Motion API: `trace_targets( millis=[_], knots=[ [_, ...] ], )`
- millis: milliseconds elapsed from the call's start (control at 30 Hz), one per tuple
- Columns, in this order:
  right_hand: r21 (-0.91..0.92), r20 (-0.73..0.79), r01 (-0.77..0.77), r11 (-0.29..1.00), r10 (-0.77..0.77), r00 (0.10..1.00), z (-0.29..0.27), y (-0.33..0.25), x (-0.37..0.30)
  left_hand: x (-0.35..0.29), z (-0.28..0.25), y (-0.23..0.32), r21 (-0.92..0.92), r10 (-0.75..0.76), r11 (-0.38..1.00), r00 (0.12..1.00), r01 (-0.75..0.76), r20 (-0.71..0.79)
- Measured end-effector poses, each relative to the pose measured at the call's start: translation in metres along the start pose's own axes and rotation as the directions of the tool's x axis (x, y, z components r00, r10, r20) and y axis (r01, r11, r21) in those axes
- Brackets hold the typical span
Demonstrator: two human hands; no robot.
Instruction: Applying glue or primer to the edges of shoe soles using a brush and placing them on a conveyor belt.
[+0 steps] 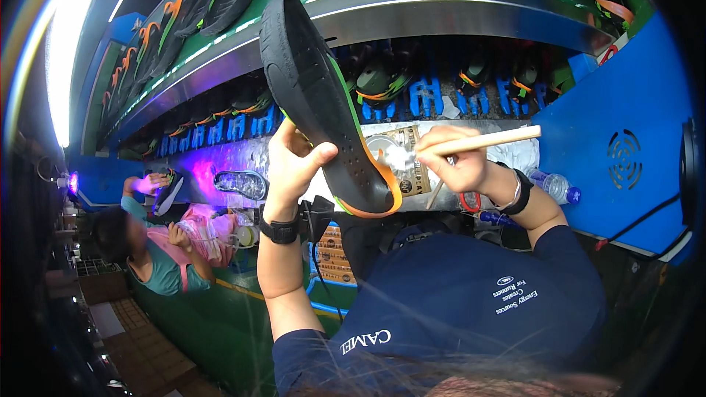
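My left hand (291, 164) grips the edge of a black shoe sole (312, 92) with orange and green trim, thumb across its inner face. The sole is tilted, its orange-edged end nearest me. My right hand (461, 165) is closed around a brush with a pale wooden handle (507, 137). Its white bristle head (398, 159) is blurred and points left, close beside the sole; I cannot tell whether they touch. Behind the bristles, a pale round dish (378, 144) is partly hidden by the sole. Under the brush lies a brown printed card (416, 177).
A green conveyor (441, 11) bearing soles runs along the far side, above blue holders (425, 95) with shoes. At right stand a blue cabinet (625, 117) and a plastic bottle (553, 186), near red-handled scissors (470, 202). A co-worker (158, 250) sits left, near another sole (240, 184).
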State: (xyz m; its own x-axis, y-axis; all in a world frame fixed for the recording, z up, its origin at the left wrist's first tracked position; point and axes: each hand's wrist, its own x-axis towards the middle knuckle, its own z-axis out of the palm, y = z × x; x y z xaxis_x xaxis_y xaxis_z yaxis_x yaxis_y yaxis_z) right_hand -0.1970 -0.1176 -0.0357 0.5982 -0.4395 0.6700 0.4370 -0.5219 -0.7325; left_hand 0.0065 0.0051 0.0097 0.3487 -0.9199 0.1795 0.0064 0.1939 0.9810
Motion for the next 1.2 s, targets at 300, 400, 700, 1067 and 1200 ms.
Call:
trace_targets(
  millis=[300,400,700,1067,1200],
  knots=[
    [-0.099,0.06,0.144,0.985,-0.139,0.989,0.01,0.01,0.014,0.0,0.004,-0.009,-0.007,-0.128,0.992,0.99,0.129,0.053],
    [-0.159,0.043,0.155,0.975,-0.15,0.988,0.004,0.009,0.022,-0.003,0.008,-0.009,-0.03,-0.129,0.991,0.99,0.131,0.061],
    [-0.256,-0.037,0.215,0.942,-0.232,0.972,-0.018,0.012,0.048,-0.012,0.026,-0.004,-0.037,-0.269,0.959,0.945,0.28,0.185],
    [-0.35,0.027,0.356,0.866,-0.371,0.928,-0.014,0.017,0.04,-0.01,0.033,-0.003,-0.038,-0.257,0.963,0.952,0.267,0.164],
    [-0.284,0.062,0.333,0.899,-0.329,0.942,0.001,0.011,0.007,-0.002,0.028,-0.005,0.0,-0.191,0.981,0.977,0.192,0.09]
  ],
)
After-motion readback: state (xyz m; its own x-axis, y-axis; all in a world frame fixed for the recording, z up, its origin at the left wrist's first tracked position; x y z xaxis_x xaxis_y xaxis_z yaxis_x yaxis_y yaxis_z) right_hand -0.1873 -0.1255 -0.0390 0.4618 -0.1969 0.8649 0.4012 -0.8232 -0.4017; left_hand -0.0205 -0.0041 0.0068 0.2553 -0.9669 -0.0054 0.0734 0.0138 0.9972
